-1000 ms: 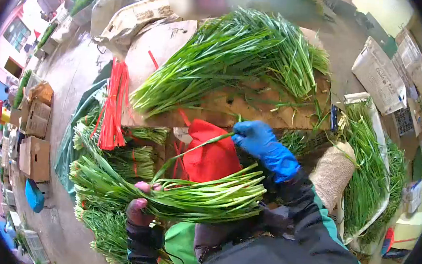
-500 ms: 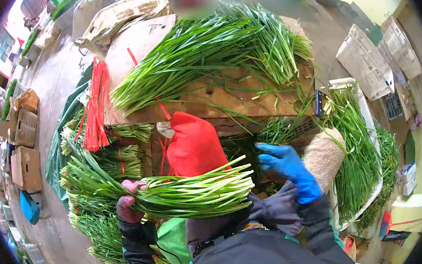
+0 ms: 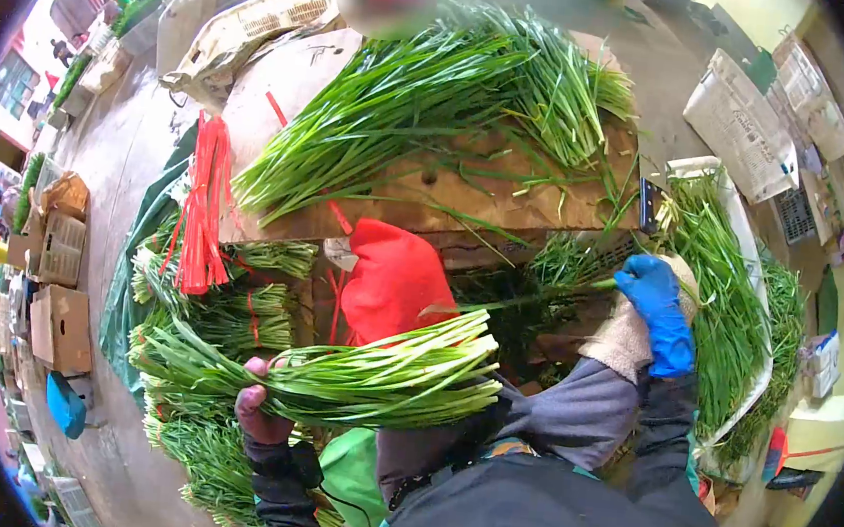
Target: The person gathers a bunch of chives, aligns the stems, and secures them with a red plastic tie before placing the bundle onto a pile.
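Observation:
My left hand, in a pinkish-purple glove, is closed around a thick bundle of garlic chives held across my lap. Its pale cut ends point right and the green leaves trail left. My right hand, in a blue glove, is above my right knee, which has a tan cover. Its fingers are pinched on a thin green chive stalk that stretches left. A red cloth covers my other knee, just beyond the bundle.
Ahead, a wooden board bears a heap of loose chives. Red ties hang at its left corner. Tied chive bundles are stacked at left. To the right stands a white crate of chives. Cardboard boxes line the far left.
My right hand has moved right, away from the bundle, and its fingers now pinch a thin stalk. My left hand still grips the bundle, nearly in place.

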The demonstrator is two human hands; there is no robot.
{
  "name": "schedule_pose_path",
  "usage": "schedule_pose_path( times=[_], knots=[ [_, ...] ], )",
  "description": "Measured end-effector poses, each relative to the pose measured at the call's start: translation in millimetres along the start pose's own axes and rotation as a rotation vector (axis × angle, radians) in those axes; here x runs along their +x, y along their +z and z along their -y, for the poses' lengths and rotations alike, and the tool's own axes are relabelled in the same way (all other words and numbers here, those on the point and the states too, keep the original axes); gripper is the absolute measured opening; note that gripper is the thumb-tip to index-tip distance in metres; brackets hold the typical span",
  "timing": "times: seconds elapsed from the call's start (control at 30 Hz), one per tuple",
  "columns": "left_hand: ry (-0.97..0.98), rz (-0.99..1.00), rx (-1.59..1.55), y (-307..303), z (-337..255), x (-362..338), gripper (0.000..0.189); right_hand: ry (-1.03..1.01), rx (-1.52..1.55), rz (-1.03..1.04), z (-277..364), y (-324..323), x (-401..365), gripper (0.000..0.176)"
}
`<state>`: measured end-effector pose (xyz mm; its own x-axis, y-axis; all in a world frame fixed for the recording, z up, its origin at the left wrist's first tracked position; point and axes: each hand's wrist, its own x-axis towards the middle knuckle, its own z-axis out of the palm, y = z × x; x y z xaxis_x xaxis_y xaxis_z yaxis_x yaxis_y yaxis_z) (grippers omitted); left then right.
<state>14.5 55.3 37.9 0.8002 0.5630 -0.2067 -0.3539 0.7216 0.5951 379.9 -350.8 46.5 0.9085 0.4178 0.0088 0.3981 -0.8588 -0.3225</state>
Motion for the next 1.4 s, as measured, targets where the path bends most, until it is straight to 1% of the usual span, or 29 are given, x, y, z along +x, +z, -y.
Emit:
schedule_pose_path(
  times=[0.07,0.1,0.17,0.2,0.23,0.27,0.33,0.37,0.4,0.47,0.53,0.57,0.6,0.63,0.67,0.73,0.77,0.83,0.87,0.9,1.0,1.1,1.13,1.2,1.23,1.27,1.3,1.33,1.4],
  knots=[
    [-0.008,0.028,-0.005,-2.2,1.7,2.1,0.034,0.115,-0.080,0.092,-13.7,-9.0,-11.1,0.024],
    [-0.012,0.003,-0.031,-6.5,3.8,1.8,0.033,0.124,-0.077,0.089,-13.5,-5.2,-17.4,0.024],
    [-0.003,-0.054,-0.031,-7.0,6.9,1.3,0.030,-0.271,-0.026,-0.139,1.5,8.7,-28.6,0.040],
    [-0.011,-0.049,-0.023,-9.3,7.9,1.5,0.030,-0.143,0.106,0.084,39.3,-6.1,-28.4,0.046],
    [-0.010,-0.053,-0.022,-13.7,9.0,1.7,0.030,-0.195,0.320,0.147,55.0,5.8,-25.7,0.041],
    [-0.008,-0.057,-0.023,-15.3,9.1,2.3,0.031,-0.217,0.532,0.182,79.8,14.7,-25.0,0.045],
    [0.002,-0.131,-0.053,-8.5,12.4,1.2,0.032,-0.215,0.736,0.413,124.5,33.1,-29.0,0.048],
    [0.000,-0.115,-0.059,-11.0,12.6,2.0,0.032,-0.319,0.754,0.424,136.1,60.2,-28.5,0.046],
    [-0.002,-0.101,-0.065,-14.0,12.4,2.4,0.032,-0.096,1.119,0.714,162.9,57.6,-28.6,0.033],
    [0.003,-0.108,-0.077,-10.8,9.9,2.7,0.031,-0.147,1.175,0.702,166.6,92.7,-29.7,0.019],
    [0.069,-0.128,-0.088,-5.9,8.2,1.6,0.031,-0.276,1.137,0.421,172.3,88.2,-27.3,0.018],
    [0.103,-0.152,-0.066,-7.1,8.6,1.0,0.030,-0.326,0.959,0.279,162.4,82.7,-20.3,0.019],
    [0.103,-0.154,-0.067,-8.2,7.6,-0.1,0.030,-0.206,0.970,0.254,150.8,72.3,-16.5,0.022],
    [0.092,-0.136,-0.083,-9.4,5.8,0.2,0.030,-0.235,0.872,0.119,128.3,71.6,-10.1,0.023],
    [0.079,-0.115,-0.099,-10.7,3.9,1.6,0.030,-0.198,0.755,0.124,103.4,71.7,-4.8,0.021],
    [0.077,-0.108,-0.083,-18.6,4.0,2.9,0.030,0.083,0.832,0.292,86.5,44.8,-9.2,0.018],
    [0.077,-0.139,-0.074,-20.5,4.5,3.8,0.030,0.089,0.829,0.291,86.7,45.0,-12.2,0.018],
    [0.081,-0.143,-0.050,-12.1,7.0,6.6,0.029,0.093,1.199,0.452,99.8,53.0,-20.4,0.019],
    [0.078,-0.142,-0.044,-10.5,7.4,7.9,0.029,-0.018,1.168,0.439,112.9,62.2,-24.4,0.027],
    [0.061,-0.105,-0.068,-10.0,7.3,9.2,0.028,-0.245,1.010,0.367,128.3,62.3,-25.1,0.027],
    [0.054,-0.070,-0.081,-14.0,3.5,10.4,0.028,-0.056,1.134,0.690,160.0,79.7,-24.9,0.021],
    [0.020,-0.015,-0.090,-13.4,0.9,10.3,0.028,-0.071,1.268,0.699,167.2,89.5,-21.7,0.014],
    [0.016,-0.014,-0.078,-12.9,0.5,9.8,0.028,-0.069,1.267,0.702,166.1,87.9,-21.2,0.014],
    [0.007,-0.002,-0.056,-9.8,-0.1,13.2,0.027,-0.131,1.048,0.452,157.6,79.6,-13.3,0.011],
    [0.027,-0.026,-0.042,-7.3,-0.4,12.9,0.026,-0.173,0.999,0.270,141.9,79.2,-7.5,0.013],
    [0.027,-0.029,-0.043,-7.8,-1.0,12.3,0.026,-0.140,0.942,0.158,119.8,77.9,-2.0,0.017],
    [0.039,-0.029,-0.045,-8.9,-1.6,11.9,0.026,-0.188,0.630,0.041,96.4,64.1,5.4,0.017],
    [0.050,-0.027,-0.049,-10.2,-2.0,11.7,0.027,-0.177,0.432,-0.116,71.7,56.7,5.4,0.016],
    [0.083,-0.033,-0.033,-18.0,-1.0,11.1,0.029,-0.041,0.173,0.001,14.5,37.6,7.2,0.018]
  ],
)
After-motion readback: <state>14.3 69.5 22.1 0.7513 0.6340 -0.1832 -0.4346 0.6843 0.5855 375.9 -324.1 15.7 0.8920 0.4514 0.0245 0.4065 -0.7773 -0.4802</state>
